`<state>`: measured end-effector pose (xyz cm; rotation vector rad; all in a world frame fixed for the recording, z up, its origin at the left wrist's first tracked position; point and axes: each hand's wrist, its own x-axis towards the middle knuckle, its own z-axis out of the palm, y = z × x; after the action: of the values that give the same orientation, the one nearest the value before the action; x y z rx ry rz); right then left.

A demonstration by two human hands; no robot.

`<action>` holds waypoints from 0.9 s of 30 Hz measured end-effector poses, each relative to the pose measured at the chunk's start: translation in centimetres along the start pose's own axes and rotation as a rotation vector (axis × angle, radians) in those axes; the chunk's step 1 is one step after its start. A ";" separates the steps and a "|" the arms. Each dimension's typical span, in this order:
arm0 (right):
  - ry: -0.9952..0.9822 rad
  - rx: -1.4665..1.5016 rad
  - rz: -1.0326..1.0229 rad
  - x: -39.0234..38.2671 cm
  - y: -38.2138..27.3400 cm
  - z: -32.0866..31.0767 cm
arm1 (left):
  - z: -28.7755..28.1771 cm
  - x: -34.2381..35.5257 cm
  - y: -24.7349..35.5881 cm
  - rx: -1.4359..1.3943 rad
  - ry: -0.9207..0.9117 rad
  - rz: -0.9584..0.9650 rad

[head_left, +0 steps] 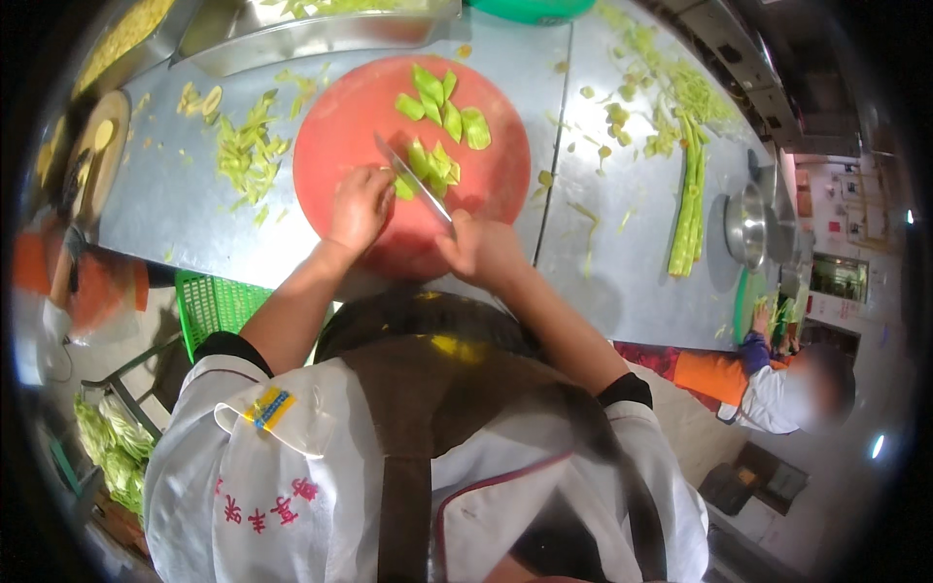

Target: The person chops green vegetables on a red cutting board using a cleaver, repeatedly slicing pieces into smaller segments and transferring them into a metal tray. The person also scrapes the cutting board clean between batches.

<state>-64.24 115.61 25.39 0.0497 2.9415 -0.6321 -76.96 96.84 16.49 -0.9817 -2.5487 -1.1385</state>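
The knife (414, 177) is gripped by the right hand (478, 248), its long axis and tip directed between 10 and 11 o'clock above the red board (335, 126). The left hand (360, 209) is positioned at 8 o'clock of the green slices (437, 170); its grip cannot be determined.

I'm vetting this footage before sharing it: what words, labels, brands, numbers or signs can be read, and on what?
White jacket: red characters, partly legible; wording not copied here.
Yellow-and-blue label on the jacket: print too small and blurred to read.
Small red panel on the far wall: any writing too small to read.
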 end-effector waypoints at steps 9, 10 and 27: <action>0.011 0.000 -0.035 0.2 0.0 1.1 | -0.1 -0.1 0.0 0.021 -0.008 0.030; -0.001 -0.010 -0.026 0.5 0.1 0.9 | -0.1 -0.1 0.0 0.026 0.005 0.036; -0.014 0.008 0.016 0.4 -0.7 0.0 | 0.3 -0.4 -0.4 -0.002 0.066 0.064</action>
<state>-64.69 114.94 25.62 0.0689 2.9223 -0.6389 -76.89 96.66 15.83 -1.0021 -2.4472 -1.1372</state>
